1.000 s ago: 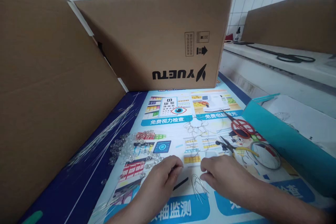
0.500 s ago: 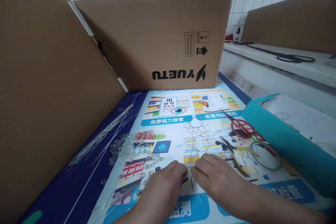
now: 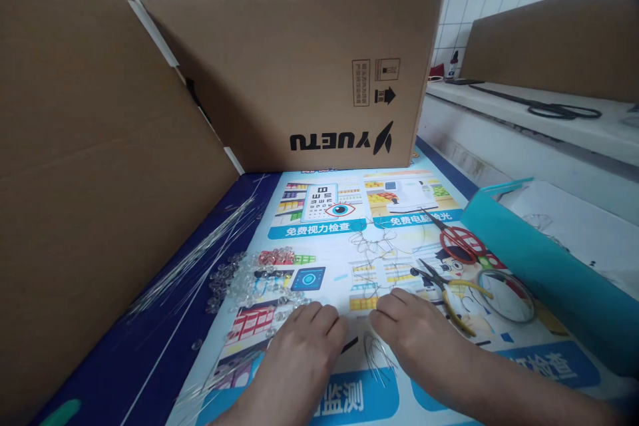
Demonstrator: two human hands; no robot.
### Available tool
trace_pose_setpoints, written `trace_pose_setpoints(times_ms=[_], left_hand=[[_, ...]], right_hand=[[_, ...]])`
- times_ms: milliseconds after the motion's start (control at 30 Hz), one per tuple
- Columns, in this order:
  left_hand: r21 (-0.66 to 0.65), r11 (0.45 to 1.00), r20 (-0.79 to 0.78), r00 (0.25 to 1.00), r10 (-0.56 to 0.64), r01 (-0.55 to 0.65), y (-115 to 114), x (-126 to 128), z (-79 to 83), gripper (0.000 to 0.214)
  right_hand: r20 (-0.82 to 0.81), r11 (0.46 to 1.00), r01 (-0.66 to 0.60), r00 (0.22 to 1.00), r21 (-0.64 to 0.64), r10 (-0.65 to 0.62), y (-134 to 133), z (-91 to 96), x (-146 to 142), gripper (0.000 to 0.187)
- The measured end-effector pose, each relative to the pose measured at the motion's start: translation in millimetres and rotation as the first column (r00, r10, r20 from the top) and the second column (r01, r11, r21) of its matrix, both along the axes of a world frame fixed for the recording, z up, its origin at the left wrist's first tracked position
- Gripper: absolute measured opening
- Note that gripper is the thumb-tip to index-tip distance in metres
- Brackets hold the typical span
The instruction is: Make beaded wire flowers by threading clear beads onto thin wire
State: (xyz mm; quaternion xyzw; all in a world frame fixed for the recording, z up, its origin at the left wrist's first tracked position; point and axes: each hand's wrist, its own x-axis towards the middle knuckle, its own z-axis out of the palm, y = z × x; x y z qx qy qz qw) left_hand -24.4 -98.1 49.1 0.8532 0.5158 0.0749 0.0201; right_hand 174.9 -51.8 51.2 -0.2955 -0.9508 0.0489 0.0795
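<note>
My left hand is closed, knuckles up, low over the printed sheet, just beside a heap of clear beads. A short gap separates it from my right hand, whose fingers are also curled in. Whatever either hand pinches is hidden or too thin to make out. Several bent thin wires lie between the hands, nearer to me. Beyond them rest wire pieces shaped in loops. Yellow-handled pliers lie to the right of my right hand.
Red-handled scissors and a round clear ring-shaped item lie near a teal box. Straight wires are spread at left. Cardboard panels wall off the left and back. Large black scissors sit on the ledge.
My hands have moved apart, the left one shifting left and turning flatter, the right one slightly to the right. The tools and beads stay in place.
</note>
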Motion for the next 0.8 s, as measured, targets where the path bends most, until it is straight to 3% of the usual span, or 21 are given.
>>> trace_pose_setpoints(times_ms=[133, 267, 367, 433, 567, 667, 800], left_hand=[[0.056, 0.998, 0.082, 0.996, 0.022, -0.026, 0, -2, -3.1, 0.026], [-0.009, 0.996, 0.332, 0.939, 0.088, -0.090, 6, -8, -6.8, 0.024], [-0.206, 0.971, 0.531, 0.820, 0.215, -0.122, 11, -11, -8.8, 0.018], [-0.370, 0.919, 0.611, 0.710, 0.351, -0.135, 14, -11, -10.6, 0.011], [-0.643, 0.766, 0.694, 0.415, 0.589, -0.011, 15, -4, -13.3, 0.011], [-0.690, 0.716, 0.709, 0.290, 0.643, 0.102, 13, 1, -13.1, 0.016], [-0.693, 0.704, 0.720, 0.211, 0.661, 0.159, 12, 6, -15.8, 0.021]], right_hand=[[-0.110, 0.981, 0.096, 0.987, -0.166, -0.115, 3, -5.8, -2, 0.018], [-0.303, 0.882, 0.124, 0.909, -0.454, -0.284, 7, -7.5, -4, 0.018], [-0.335, 0.773, 0.146, 0.840, -0.617, -0.426, 9, -6.5, -7, 0.016], [-0.323, 0.683, 0.155, 0.792, -0.714, -0.518, 9, -7.4, -8, 0.013], [-0.321, 0.420, -0.029, 0.693, -0.907, -0.645, 8, -16.2, -12, 0.003], [-0.327, 0.273, -0.187, 0.653, -0.944, -0.683, 6, -22.6, -14, 0.012], [-0.314, 0.185, -0.263, 0.632, -0.947, -0.708, 2, -23.0, -16, 0.021]])
